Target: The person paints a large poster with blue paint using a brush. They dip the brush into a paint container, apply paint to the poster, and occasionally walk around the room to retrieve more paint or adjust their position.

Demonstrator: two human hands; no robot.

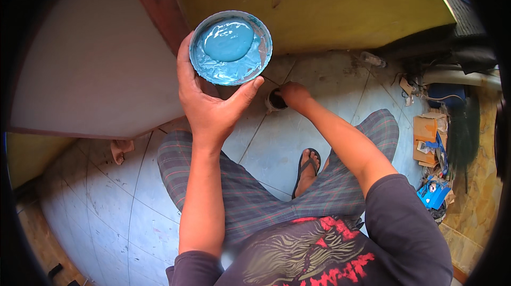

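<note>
My left hand (208, 106) is raised, its fingers and thumb wrapped round a round tub (256, 75). Tilted toward me, the tub shows thick glossy blue paste (229, 41) inside, smeared up its walls. Lower and further right, my right hand (296, 96) is closed at the rim of a small pale cup (273, 106) at floor level. The cup looks dark inside. My fingertips are partly hidden there, so how deep they reach into the cup is unclear.
A pale panel (96, 57) with a reddish-brown edge stands at the left, before a yellow-green surface (319, 9). Cardboard boxes (426, 134) and blue scraps line the right. A clear bottle (373, 59) lies at the back; brown paper (121, 150) is on the tiled floor (117, 195).
</note>
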